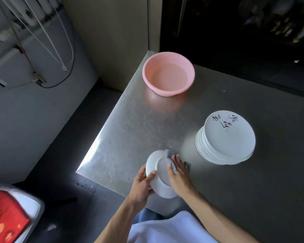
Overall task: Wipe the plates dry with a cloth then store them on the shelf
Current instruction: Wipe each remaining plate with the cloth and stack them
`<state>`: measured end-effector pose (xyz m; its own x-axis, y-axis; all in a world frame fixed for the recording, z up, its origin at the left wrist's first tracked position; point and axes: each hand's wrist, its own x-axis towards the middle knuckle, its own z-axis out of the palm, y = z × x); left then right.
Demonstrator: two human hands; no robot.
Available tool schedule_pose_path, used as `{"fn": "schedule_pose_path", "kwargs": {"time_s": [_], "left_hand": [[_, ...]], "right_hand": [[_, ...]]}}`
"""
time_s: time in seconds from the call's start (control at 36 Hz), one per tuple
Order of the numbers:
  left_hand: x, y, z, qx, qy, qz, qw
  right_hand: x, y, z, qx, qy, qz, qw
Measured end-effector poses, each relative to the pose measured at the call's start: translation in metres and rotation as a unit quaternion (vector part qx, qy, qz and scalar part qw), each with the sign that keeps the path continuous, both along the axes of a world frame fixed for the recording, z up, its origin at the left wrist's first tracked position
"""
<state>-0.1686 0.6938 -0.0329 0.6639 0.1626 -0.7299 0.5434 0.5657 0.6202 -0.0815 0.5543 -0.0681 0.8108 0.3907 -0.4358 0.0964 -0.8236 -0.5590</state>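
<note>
At the near edge of a steel table (130,130), I hold a white plate (158,178) tilted up, its underside facing me. My left hand (142,185) is closed on the plate's left rim, thumb behind and fingers curled over the back. My right hand (178,174) lies flat with fingers together, pressing a grey cloth (169,156) against the plate's base; the cloth bunches out above my fingertips. To the right, well apart, stands a stack (225,139) of white plates, the top one bearing brushed characters. A pink basin (168,73) holding water sits at the table's far corner.
</note>
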Motion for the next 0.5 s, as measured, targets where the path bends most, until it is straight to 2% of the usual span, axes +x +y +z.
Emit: {"fn": "schedule_pose_path", "kwargs": {"time_s": [0.06, 0.11, 0.17, 0.19, 0.25, 0.31, 0.36, 0.42, 0.5], "left_hand": [[-0.001, -0.002, 0.001, 0.006, -0.012, -0.020, 1.000], [-0.001, -0.003, 0.002, 0.010, -0.036, -0.039, 0.999], [-0.002, -0.003, 0.004, 0.015, -0.051, -0.041, 0.998], [-0.003, -0.003, 0.004, 0.014, -0.051, -0.036, 0.998], [-0.004, -0.002, 0.004, 0.008, -0.047, -0.033, 0.998], [-0.005, 0.000, 0.001, 0.008, -0.037, -0.041, 0.998], [-0.005, 0.002, -0.003, 0.006, -0.033, -0.049, 0.998], [-0.005, 0.002, -0.005, -0.003, -0.037, -0.051, 0.998], [-0.004, 0.002, -0.001, -0.007, -0.059, -0.047, 0.997]], "right_hand": [[0.000, 0.014, 0.007, 0.058, -0.024, 0.004, 0.998], [-0.009, 0.020, 0.020, 0.117, -0.066, 0.103, 0.985], [-0.014, 0.015, 0.024, 0.121, -0.122, 0.209, 0.963], [-0.012, 0.012, 0.021, 0.105, -0.152, 0.225, 0.957], [-0.005, 0.008, 0.013, 0.048, -0.182, 0.144, 0.972], [0.006, 0.009, 0.010, -0.001, -0.115, 0.001, 0.993], [0.010, 0.013, 0.007, -0.002, -0.067, -0.028, 0.997], [0.002, 0.012, 0.013, 0.031, -0.117, 0.060, 0.991], [-0.011, 0.004, 0.026, 0.078, -0.159, 0.231, 0.957]]}}
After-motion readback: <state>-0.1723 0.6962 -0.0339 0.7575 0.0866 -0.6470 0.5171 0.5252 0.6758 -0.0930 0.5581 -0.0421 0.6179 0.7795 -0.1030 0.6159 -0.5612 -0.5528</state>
